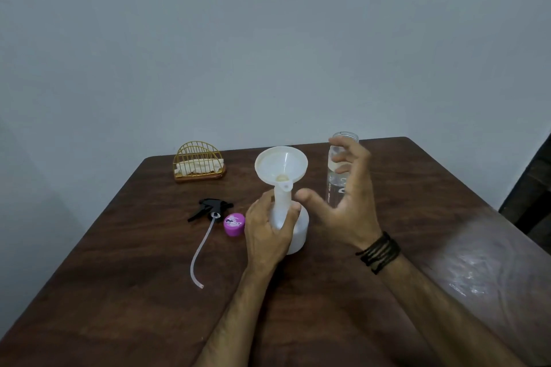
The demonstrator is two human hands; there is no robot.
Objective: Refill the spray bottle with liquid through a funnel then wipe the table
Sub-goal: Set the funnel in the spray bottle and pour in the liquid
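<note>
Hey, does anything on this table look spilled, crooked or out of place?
No spill shows. The funnel sits tilted in the spray bottle, which the left hand holds. The spray head and purple cap lie loose on the table.

Dim, soft view; glare on the table [465, 262] at right.

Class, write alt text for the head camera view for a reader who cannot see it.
A left hand grips a white spray bottle topped by a funnel, while the open right hand reaches toward a clear bottle. The sprayer head and purple cap lie on the wooden table.
</note>
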